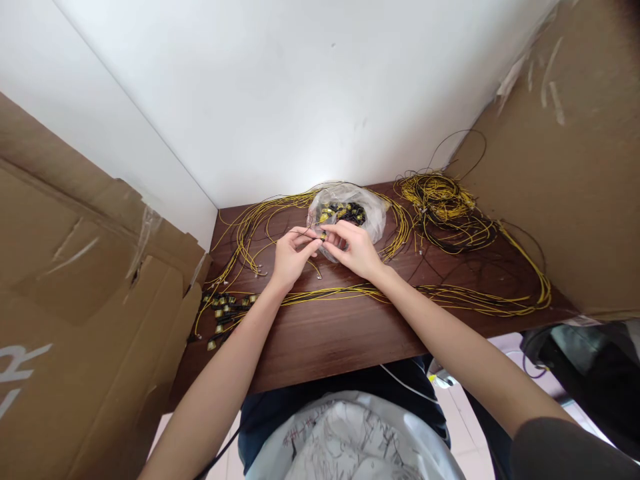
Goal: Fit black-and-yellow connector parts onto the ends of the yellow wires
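My left hand [294, 255] pinches a thin dark wire [299, 233] near its end. My right hand [356, 250] has its fingers closed on a small black-and-yellow connector [324, 236], and the fingertips of both hands nearly meet there. Whether the wire sits inside the connector is too small to tell. Just behind my hands lies an open clear plastic bag [376, 212] with many similar black-and-yellow pieces [353, 212] in it. Below my forearms a long bundle of yellow and black wires [345, 292] crosses the brown table [340, 333].
Tangled yellow and black wires [435, 197] are heaped at the back right. More wires [245, 230] curve along the left, above a cluster of connectors [225, 307] on wire ends. Cardboard sheets [80, 280] [565, 167] flank the table; a white wall [320, 100] stands behind.
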